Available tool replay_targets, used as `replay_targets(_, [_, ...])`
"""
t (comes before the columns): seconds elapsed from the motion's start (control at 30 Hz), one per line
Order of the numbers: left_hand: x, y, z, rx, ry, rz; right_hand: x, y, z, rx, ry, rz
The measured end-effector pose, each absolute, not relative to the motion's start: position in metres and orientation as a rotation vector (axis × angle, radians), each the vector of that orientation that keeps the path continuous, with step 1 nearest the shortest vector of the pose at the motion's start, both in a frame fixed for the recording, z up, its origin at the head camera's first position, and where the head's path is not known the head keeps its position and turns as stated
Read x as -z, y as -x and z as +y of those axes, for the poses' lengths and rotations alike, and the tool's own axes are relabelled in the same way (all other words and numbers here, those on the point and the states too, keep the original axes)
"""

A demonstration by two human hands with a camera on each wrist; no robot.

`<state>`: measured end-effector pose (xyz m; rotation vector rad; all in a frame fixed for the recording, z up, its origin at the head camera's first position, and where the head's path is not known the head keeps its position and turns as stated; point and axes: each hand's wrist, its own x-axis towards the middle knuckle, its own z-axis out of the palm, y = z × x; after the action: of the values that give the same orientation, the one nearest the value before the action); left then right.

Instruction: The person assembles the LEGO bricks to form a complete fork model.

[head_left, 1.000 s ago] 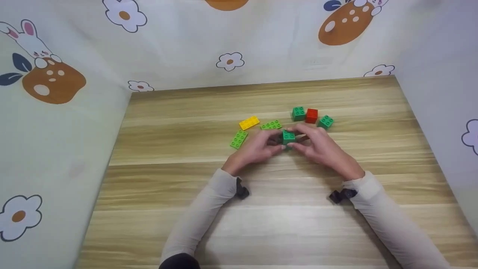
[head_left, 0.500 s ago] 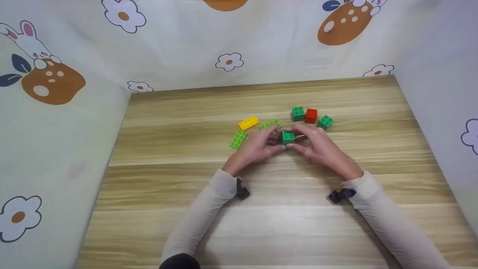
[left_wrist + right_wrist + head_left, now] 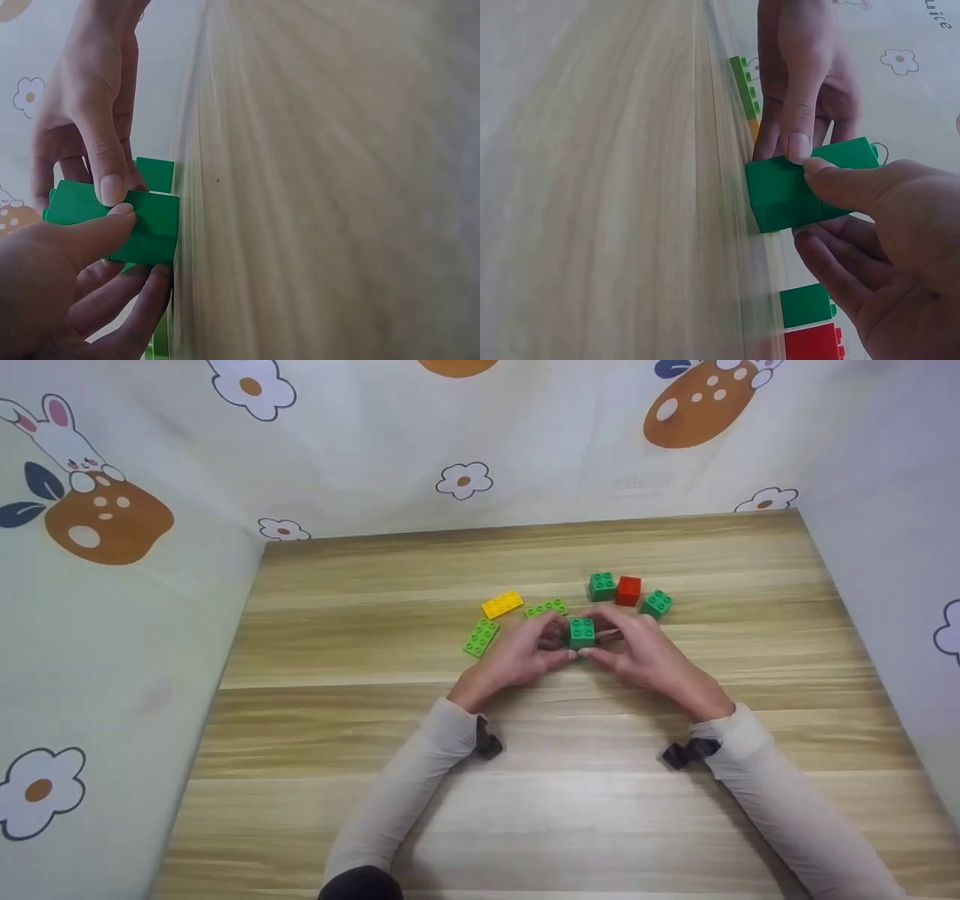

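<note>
Stack of two green plastic cube-shaped bricks (image 3: pixel 582 640) is upright between left hand (image 3: pixel 517 654) and right hand (image 3: pixel 643 652), neither nearer; long axis square to the wood-grain table (image 3: pixel 592 810), base contact unclear; both pinch it, thumbs on the near face, fingers behind.

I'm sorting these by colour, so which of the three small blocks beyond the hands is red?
The middle block: it alone is red, while the left block and the right block flanking it are both green.
</note>
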<state>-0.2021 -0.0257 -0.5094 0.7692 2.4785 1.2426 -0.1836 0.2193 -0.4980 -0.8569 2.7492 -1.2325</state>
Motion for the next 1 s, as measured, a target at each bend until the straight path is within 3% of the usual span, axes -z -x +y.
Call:
replay_targets(0.5, [0.502,0.203,-0.046,-1.424,-0.838,2.438,0.496,0.188,0.217,1.303,0.761,2.758])
replay_targets(1.0, [0.509,0.200,-0.106,-1.320,-0.716,2.787,0.478,0.241,0.198,1.386,0.584,2.821])
